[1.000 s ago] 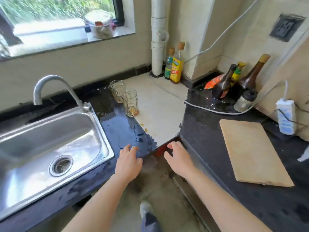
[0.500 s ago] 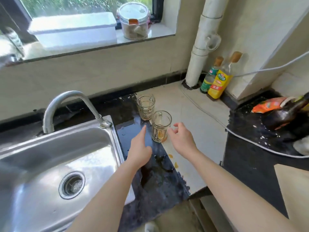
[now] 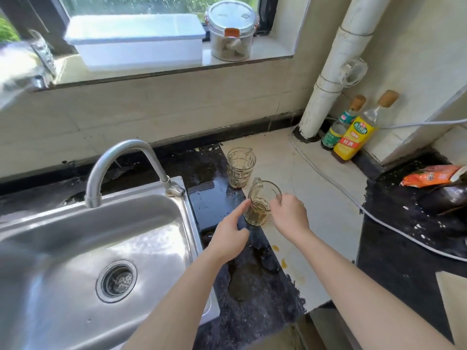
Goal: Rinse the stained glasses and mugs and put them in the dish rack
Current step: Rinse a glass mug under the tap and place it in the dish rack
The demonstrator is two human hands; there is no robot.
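Kitchen counter (image 3: pixel 252 286), wet. Step in hand: pickup of the mug (image 3: pixel 260 208), standing at 3 o'clock from the sink (image 3: pixel 75 248). Right grip (image 3: pixel 290 215) pinches its rim; left grip (image 3: pixel 228 237) holds nothing, its forefinger touching the side. Next move probably calls for a level lift toward 9 o'clock, since brown liquid remains inside.

Seen on my feed from the head camera: the left hand (image 3: pixel 228 238) and right hand (image 3: pixel 290 215), both bare, on slender forearms (image 3: pixel 366 286) left uncovered all the way to the lower frame edge.
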